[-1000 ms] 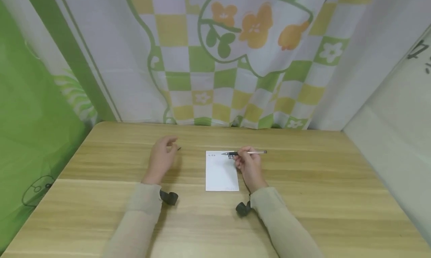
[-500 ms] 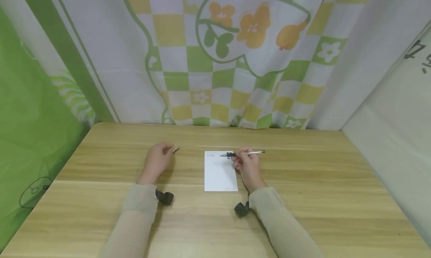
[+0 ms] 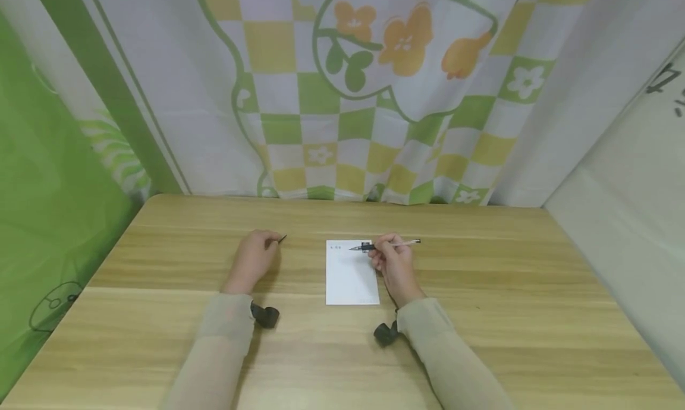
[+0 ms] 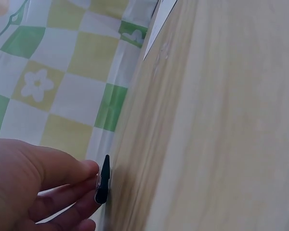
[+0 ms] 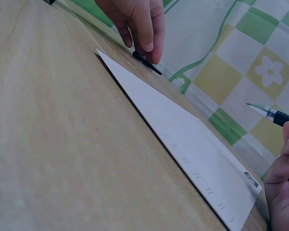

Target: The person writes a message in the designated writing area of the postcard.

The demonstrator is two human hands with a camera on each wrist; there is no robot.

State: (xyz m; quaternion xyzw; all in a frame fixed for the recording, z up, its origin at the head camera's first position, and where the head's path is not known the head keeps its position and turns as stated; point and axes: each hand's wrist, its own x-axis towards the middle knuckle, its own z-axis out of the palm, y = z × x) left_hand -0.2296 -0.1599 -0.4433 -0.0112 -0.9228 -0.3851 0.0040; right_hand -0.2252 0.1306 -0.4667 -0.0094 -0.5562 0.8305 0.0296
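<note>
My right hand (image 3: 397, 268) holds a gel pen (image 3: 409, 242) with a clear barrel and black grip. Its bare metal tip points left, raised above the upper part of a white notepad (image 3: 350, 282). In the right wrist view the uncapped tip shows clearly apart from the paper. Left of the pad, my left hand (image 3: 250, 260) is low at the table with thumb and fingers pinching a small pen cap (image 4: 103, 182). A black clip on the cap juts out past the fingertips toward the right and back.
The wooden table (image 3: 481, 338) runs back to a checked, flowered curtain (image 3: 342, 125). Green cloth (image 3: 59, 178) hangs at the left and a pale wall sheet (image 3: 631, 190) at the right. Dark wrist cameras (image 3: 266, 317) sit at the inner side of both sleeves.
My left hand has come down and closed its fingers on the pen cap, which lay by the fingertips a second ago. The right hand and pen stay nearly still.
</note>
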